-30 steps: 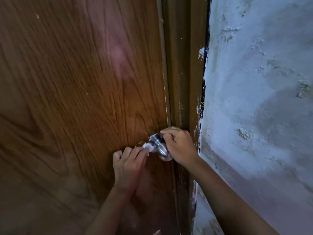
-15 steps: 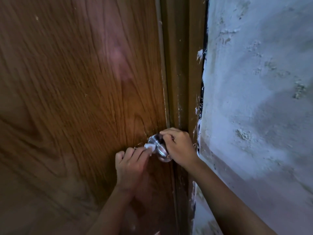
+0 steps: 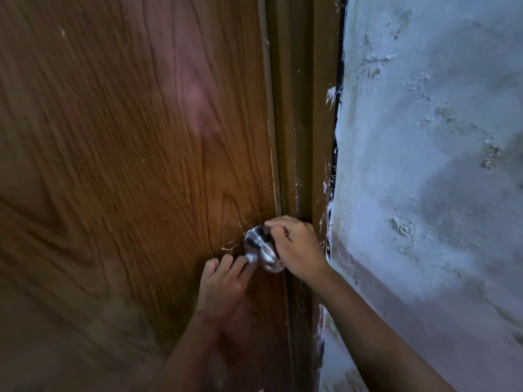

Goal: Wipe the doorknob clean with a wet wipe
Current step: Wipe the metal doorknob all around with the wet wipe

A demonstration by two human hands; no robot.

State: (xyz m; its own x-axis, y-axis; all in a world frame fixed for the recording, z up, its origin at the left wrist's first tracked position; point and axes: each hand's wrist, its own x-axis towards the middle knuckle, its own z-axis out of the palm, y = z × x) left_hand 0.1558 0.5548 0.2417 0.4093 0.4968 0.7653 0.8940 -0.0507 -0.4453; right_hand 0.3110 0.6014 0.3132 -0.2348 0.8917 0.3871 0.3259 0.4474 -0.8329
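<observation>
- Head view, position: the doorknob is mounted low on the right edge of the wooden door, just beside the door frame; a rough pale wall lies to the right.
- Head view, right hand: fingers are curled over the top and right side of the knob, thumb toward the front face; the knob is held steady.
- Head view, left hand: fingers are bent together, tips pushed up under the narrow neck of the knob. A small pale patch at the fingertips is probably the wet wipe; it is blurred and mostly hidden, so the exact hold cannot be told.
- Step in hand, judged: the neck and underside are being wiped.
- To do it well: the wipe should be kept folded over the fingertips and run around the whole neck groove, with the knob braced so it is not turned. The right-hand grip should then be shifted so the covered top and right side get wiped too.
- Orientation: the knob's long axis runs straight out from the door face, toward the person; the rounded head points outward, the round base plate sits flat against the wood.
</observation>
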